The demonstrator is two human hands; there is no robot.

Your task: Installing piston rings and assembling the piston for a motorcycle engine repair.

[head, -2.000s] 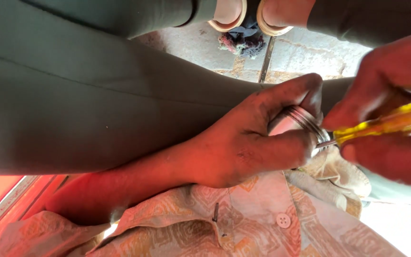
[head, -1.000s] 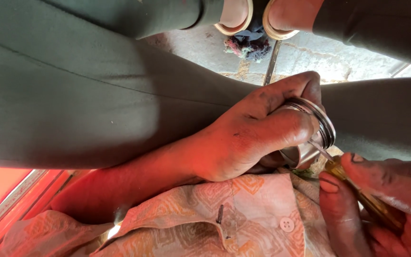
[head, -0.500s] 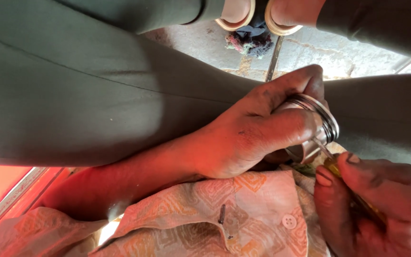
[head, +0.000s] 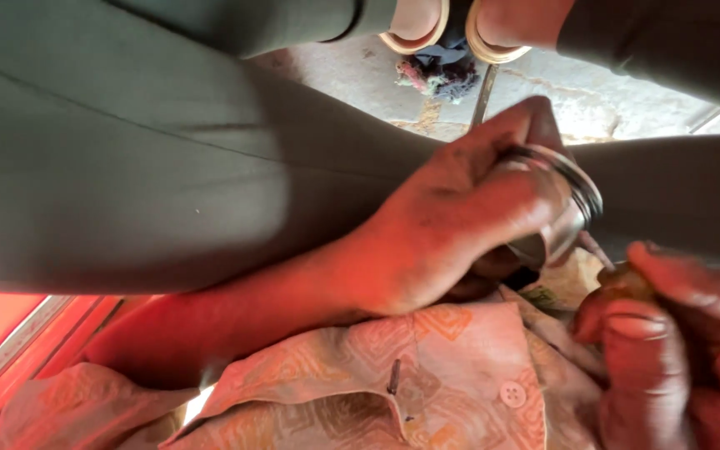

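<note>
The shiny metal cup part sits in my left hand, my fingers wrapped tight around it, above my lap. It is round and silver, with thin rings at its open end, turned toward 3 o'clock. Two seconds ago my yellow-handled screwdriver poked into it; now I have pulled it down to 4 o'clock. My right hand squeezes it, so the poking is paused.
</note>
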